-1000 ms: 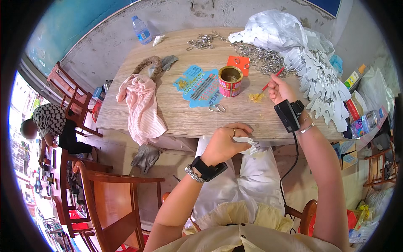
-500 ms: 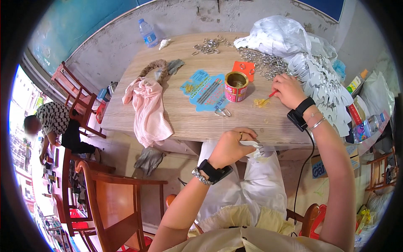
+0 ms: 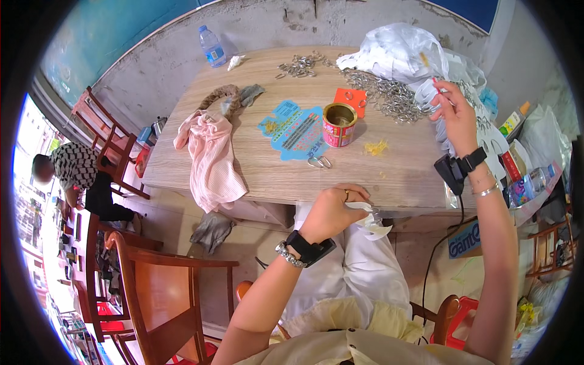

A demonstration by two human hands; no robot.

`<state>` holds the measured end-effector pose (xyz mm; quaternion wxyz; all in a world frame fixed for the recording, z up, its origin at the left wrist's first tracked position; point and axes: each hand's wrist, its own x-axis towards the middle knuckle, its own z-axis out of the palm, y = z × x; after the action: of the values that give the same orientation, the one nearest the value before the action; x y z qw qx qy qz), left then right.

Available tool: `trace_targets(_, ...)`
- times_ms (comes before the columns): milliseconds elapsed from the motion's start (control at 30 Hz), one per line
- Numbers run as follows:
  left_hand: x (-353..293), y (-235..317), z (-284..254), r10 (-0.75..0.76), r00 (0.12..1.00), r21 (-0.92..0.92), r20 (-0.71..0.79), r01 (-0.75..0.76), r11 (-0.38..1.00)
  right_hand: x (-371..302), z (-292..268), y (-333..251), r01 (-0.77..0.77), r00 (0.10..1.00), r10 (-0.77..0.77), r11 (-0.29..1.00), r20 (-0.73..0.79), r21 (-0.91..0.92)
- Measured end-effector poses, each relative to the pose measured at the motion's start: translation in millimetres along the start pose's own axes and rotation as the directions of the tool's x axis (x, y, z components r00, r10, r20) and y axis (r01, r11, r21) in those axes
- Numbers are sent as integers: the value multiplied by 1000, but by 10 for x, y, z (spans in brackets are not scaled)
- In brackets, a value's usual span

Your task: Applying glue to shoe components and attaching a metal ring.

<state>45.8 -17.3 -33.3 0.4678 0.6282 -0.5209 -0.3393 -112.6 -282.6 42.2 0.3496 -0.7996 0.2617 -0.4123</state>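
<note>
My right hand (image 3: 456,115) is raised over the right of the table, its fingers pinched round a small red-handled brush (image 3: 435,85). The brush points up and away, with a yellowish tip. At the table's front edge, above my lap, my left hand (image 3: 337,213) grips a white flat piece (image 3: 374,229) with a bit of shiny metal at it; the fingertips are partly hidden. A dab of yellow paste (image 3: 376,148) lies on the tabletop beside an open red-and-gold tin (image 3: 339,125). Many white pieces with metal fittings (image 3: 483,131) lie under and beyond my right hand.
Metal rings (image 3: 389,97) are heaped near a white plastic bag (image 3: 401,52). An orange card (image 3: 351,100), a blue printed sheet (image 3: 298,134), two loose rings (image 3: 319,162) and a pink cloth (image 3: 213,158) also lie there. A black cable (image 3: 431,274) hangs from my right wrist. Another person (image 3: 76,167) sits far left.
My right hand has lifted the brush from the yellow paste and moved it up and away to the right. My left hand stays almost in place, still gripping the white piece.
</note>
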Motion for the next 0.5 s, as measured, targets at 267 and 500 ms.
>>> trace_targets(267,-19,3,-23,-43,999,-3,8,43,999,-336,283,-340,-88,984,28,936,175,341)
trace_targets(500,-15,-2,-5,-2,1000,-8,1,2,1000,-606,553,15,10,989,-14,1000,147,29)
